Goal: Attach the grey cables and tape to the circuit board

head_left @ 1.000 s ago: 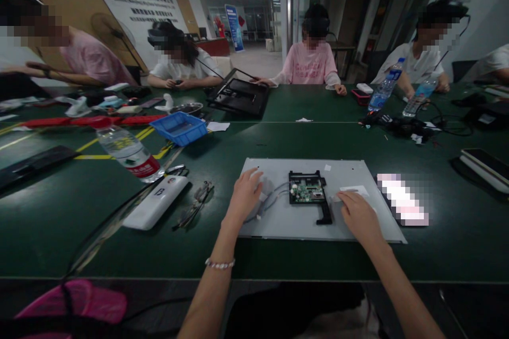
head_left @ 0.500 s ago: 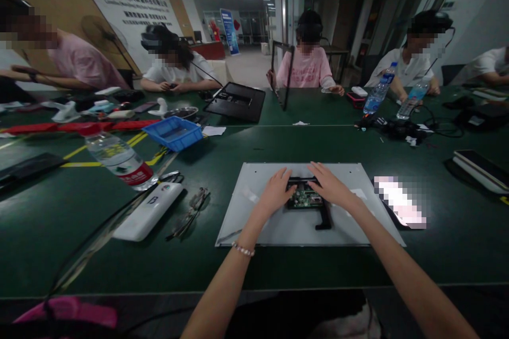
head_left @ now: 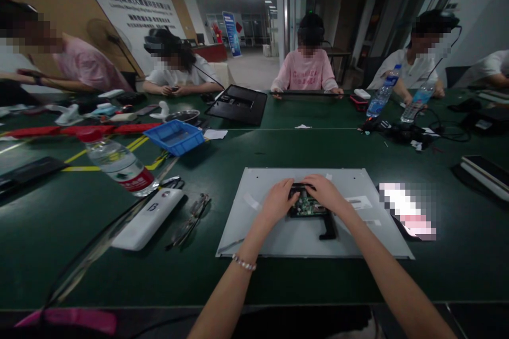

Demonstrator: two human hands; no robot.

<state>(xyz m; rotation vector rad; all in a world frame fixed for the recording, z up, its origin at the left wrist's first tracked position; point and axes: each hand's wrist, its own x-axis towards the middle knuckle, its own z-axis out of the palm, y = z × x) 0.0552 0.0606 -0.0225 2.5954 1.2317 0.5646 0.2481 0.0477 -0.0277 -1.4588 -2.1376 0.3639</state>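
Observation:
A light grey flat metal panel [head_left: 286,238] lies on the green table in front of me. Upon its middle sits a black plastic bracket [head_left: 328,228] carrying a green circuit board [head_left: 308,206]; one hooked arm of the bracket points toward me. My left hand [head_left: 279,197] is closed around the bracket's left and far edge, thumb beside the board. From the other side, my right hand [head_left: 323,192] curls its fingers over the far right edge of the bracket. The fingertips are partly hidden behind the bracket.
Left of the panel are glasses [head_left: 191,222], a white power bank [head_left: 149,217], a water bottle [head_left: 123,164] and a blue tray [head_left: 177,137]. A lit phone [head_left: 407,212] lies right of it. Across the table, a person [head_left: 306,71] holds a thin dark frame [head_left: 308,95].
My fingers have closed in from a spread pose onto the bracket's edges. Across the table, the dark frame has gone from upright to nearly flat, now with both of that person's hands on it.

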